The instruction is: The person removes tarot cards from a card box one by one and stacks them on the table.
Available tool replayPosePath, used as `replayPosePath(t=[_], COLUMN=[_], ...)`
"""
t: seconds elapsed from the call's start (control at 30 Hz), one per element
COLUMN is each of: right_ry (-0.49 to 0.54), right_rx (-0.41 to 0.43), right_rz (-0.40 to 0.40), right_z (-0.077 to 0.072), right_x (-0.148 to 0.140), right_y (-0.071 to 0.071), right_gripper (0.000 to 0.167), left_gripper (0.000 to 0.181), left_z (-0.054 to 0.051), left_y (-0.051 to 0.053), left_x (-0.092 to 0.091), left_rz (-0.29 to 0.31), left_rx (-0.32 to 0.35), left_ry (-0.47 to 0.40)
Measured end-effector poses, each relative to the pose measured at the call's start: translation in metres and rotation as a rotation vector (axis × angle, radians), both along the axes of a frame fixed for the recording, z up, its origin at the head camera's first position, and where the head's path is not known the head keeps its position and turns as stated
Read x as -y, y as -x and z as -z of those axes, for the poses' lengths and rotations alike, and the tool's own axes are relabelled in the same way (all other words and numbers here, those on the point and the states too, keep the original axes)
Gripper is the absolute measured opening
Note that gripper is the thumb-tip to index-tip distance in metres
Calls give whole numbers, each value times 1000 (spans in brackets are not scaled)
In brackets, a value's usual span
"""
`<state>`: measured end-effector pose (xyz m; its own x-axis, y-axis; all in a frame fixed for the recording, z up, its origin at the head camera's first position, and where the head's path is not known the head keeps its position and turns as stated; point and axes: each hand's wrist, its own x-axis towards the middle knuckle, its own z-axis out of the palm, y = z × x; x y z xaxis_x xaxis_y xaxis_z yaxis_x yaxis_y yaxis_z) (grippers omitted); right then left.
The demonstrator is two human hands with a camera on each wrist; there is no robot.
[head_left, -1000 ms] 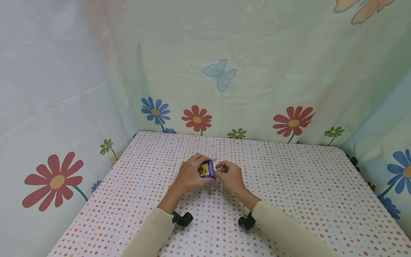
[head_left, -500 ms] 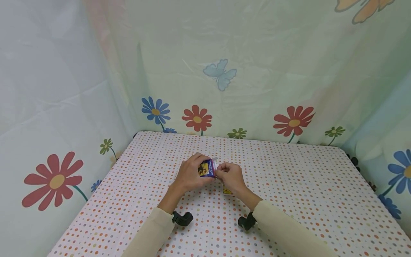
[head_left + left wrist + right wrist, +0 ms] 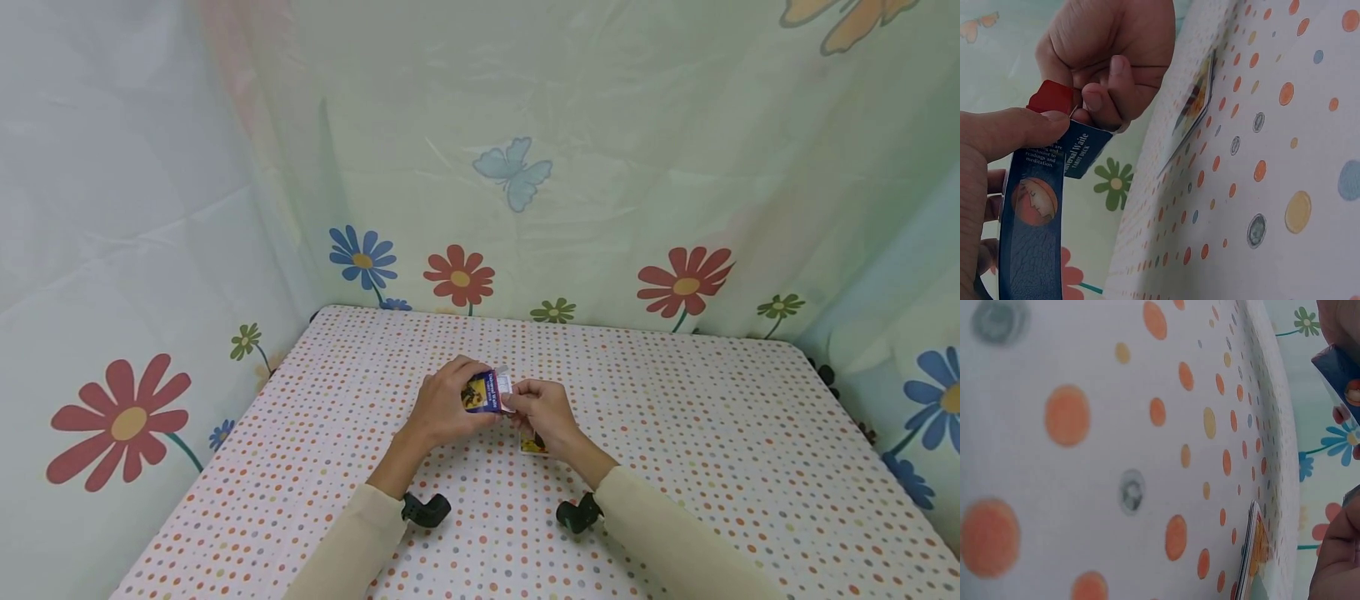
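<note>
A dark blue card box, printed "Universal Waite Tarot Deck" in the left wrist view, is gripped by the left hand between thumb and fingers. At its right end, the right hand has its fingertips on the opened end; a whitish piece shows there. In the left wrist view a red flap stands out at the box's top beside the right hand's curled fingers. A small stack of cards with a yellow picture lies on the table, partly beneath the right hand.
The table has a dotted white cover. Behind it and at both sides hangs a pale curtain with flowers and butterflies. Each wrist wears a black camera mount, one on the left and one on the right.
The right hand has shifted slightly down and right at the box's end, where more of the whitish piece shows. More of the card stack is uncovered. The left hand has barely moved.
</note>
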<state>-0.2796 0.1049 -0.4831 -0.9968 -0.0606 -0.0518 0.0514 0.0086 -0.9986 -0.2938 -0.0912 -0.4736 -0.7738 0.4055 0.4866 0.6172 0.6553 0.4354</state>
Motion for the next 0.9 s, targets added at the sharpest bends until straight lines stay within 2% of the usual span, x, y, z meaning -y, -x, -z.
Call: replayPosePath(t=[0.27,0.5,0.9], right_ry=[10,32,7], right_rx=[-12,-2,15], right_rz=[-7,49,143], right_z=[-1,-1,-3], right_x=[-3,-5,-14], right_y=[1,2,3], right_gripper=[14,12,25], left_gripper=[66,66,66], left_z=[0,0,-2], left_y=[1,1,-1], left_x=[0,1,0], left_rz=[4,4,9], left_rx=[-8,-3,5], left_ry=[-8,-14,-22])
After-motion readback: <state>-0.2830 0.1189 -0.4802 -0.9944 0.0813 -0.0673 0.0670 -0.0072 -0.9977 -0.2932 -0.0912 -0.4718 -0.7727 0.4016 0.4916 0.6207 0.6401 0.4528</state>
